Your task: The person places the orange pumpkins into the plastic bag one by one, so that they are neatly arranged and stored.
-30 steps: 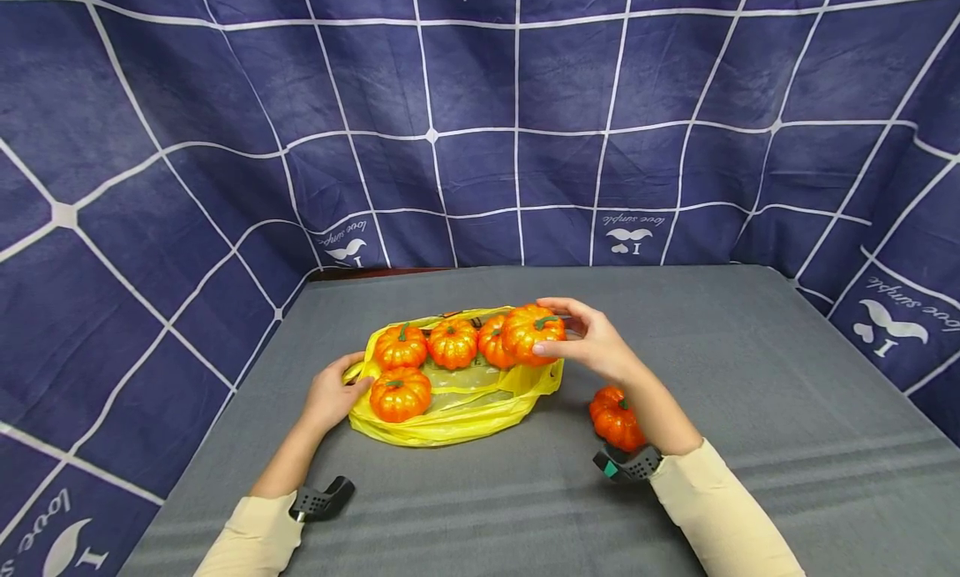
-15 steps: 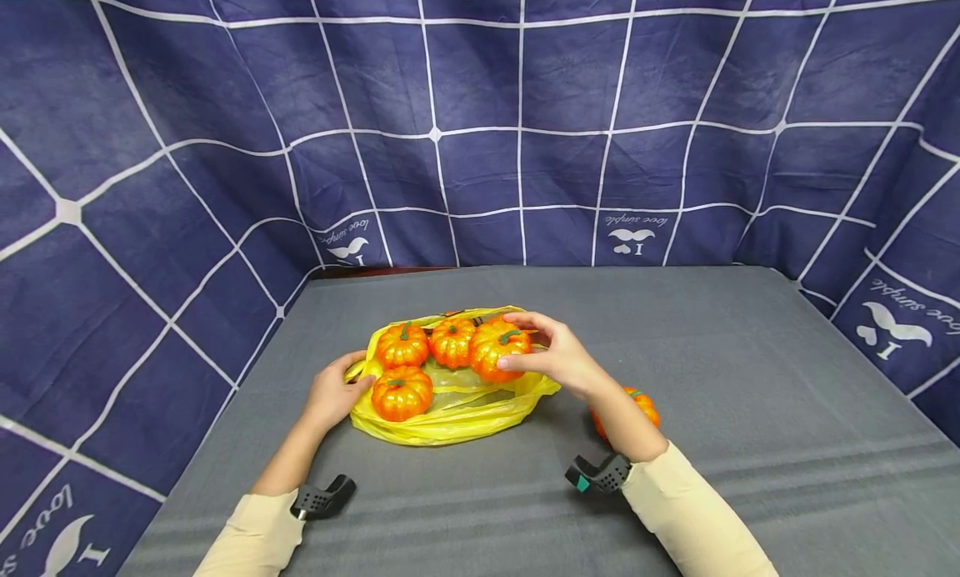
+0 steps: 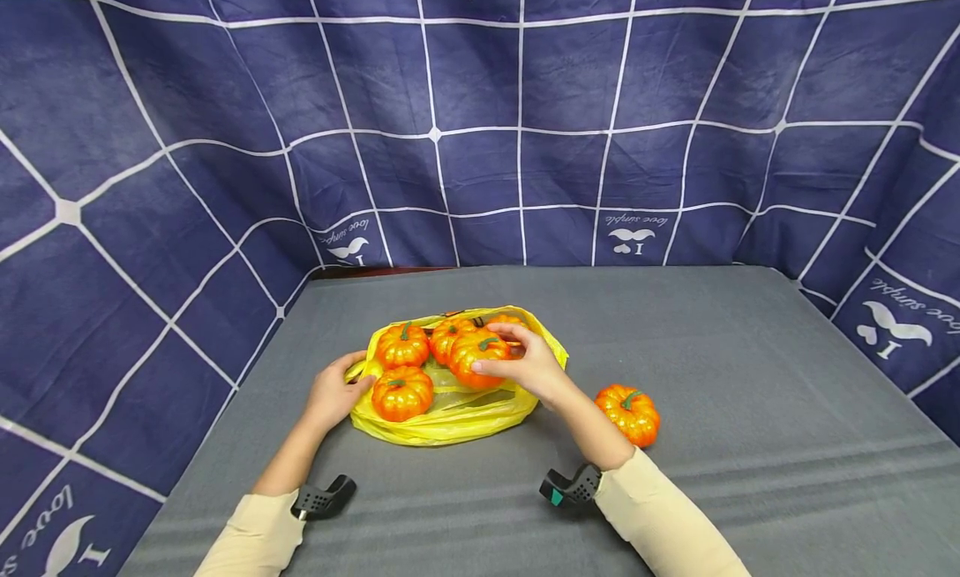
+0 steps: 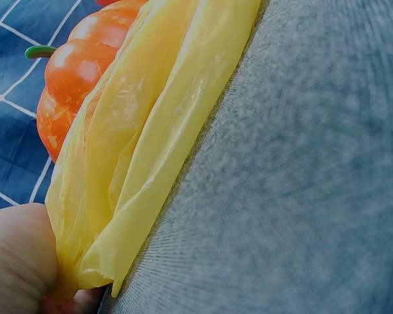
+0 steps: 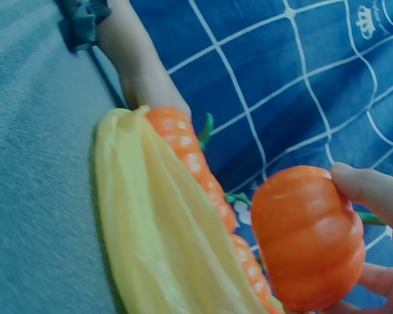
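Observation:
A yellow plastic bag (image 3: 450,431) lies with its mouth spread wide. My left hand (image 3: 333,391) pinches its left edge; in the left wrist view the thumb (image 4: 23,252) presses on the gathered plastic. Over the bag's opening, my right hand (image 3: 531,368) holds an orange toy pumpkin (image 3: 474,370) with a green stem, thumb in front and fingers behind. Inside the bag, a pumpkin (image 3: 402,348) sits at the back left and a second pumpkin (image 3: 402,393) at the front left. Two more at the back are partly hidden by the held one.
Another orange pumpkin (image 3: 628,412) rests on the grey cloth-covered table (image 3: 735,377), right of the bag and beside my right forearm. A blue curtain with white lines (image 3: 480,168) hangs behind the table and along both sides.
My right hand has carried its pumpkin leftward across the bag's opening. The forearm shift has uncovered the pumpkin on the table. My left hand keeps its place on the bag's edge.

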A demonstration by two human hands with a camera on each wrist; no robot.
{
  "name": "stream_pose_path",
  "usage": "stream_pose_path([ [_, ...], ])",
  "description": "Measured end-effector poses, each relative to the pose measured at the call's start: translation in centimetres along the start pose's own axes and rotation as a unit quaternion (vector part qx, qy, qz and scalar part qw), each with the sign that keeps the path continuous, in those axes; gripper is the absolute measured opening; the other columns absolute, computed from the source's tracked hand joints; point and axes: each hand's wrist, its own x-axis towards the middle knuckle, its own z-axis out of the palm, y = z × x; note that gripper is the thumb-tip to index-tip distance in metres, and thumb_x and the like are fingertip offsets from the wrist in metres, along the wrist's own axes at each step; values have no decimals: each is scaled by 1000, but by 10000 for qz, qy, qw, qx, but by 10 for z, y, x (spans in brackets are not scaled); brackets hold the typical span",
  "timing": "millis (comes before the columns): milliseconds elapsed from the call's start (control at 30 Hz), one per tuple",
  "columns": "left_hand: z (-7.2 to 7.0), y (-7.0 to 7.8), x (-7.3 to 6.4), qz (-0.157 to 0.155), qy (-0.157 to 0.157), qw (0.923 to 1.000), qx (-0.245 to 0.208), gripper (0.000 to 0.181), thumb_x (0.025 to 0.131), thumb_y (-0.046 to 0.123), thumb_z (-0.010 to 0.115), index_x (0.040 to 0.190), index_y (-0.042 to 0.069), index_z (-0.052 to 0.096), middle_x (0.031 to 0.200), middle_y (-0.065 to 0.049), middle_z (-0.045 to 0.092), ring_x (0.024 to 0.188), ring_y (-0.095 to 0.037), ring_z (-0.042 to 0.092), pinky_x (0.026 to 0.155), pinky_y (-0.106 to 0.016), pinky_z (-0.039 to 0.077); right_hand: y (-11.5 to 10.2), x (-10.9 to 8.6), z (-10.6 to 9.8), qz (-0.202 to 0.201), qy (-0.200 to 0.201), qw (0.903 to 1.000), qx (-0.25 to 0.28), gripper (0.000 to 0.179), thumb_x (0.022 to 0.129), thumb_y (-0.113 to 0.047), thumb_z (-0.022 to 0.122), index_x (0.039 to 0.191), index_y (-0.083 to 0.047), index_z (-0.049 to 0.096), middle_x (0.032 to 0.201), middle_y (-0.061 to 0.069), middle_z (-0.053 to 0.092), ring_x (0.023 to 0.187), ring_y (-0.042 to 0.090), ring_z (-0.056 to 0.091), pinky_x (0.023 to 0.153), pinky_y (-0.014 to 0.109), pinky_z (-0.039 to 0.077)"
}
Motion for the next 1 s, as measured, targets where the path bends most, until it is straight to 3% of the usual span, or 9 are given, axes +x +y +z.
stream_pose_path([
  [200, 0, -1, 1, 52, 0, 10000, 33, 48, 90, 12, 66, 132, -7, 53, 129, -31, 54, 117, -45, 51, 97, -55, 39, 6, 0, 12, -6, 473, 9989, -79, 58, 75, -18, 83, 129, -8, 61, 129, 10, 57, 114, 28, 50, 97, 39, 42],
  [467, 0, -1, 0, 49, -55, 10000, 56, 47, 91, 12, 65, 132, -7, 52, 130, -31, 53, 117, -44, 51, 98, -55, 39, 16, -3, 30, -281, 880, 9950, -384, 62, 73, -22, 86, 126, -5, 61, 123, 10, 62, 101, 25, 60, 87, 38, 50],
  [767, 2, -2, 0, 104, -14, 9999, -16, 48, 90, 12, 66, 132, -8, 53, 129, -32, 54, 116, -45, 51, 97, -55, 40, 26, -6, 42, -260, 1016, 9891, -1038, 66, 70, -33, 88, 124, -6, 62, 119, 7, 64, 98, 23, 60, 84, 37, 50],
  [1000, 1, -2, 0, 132, 23, 9999, -11, 47, 90, 12, 66, 131, -7, 54, 128, -31, 55, 116, -44, 52, 96, -55, 40, 31, -8, 48, -247, 937, 9878, -1223, 66, 68, -36, 89, 120, -5, 62, 115, 6, 64, 95, 22, 60, 82, 36, 50],
])
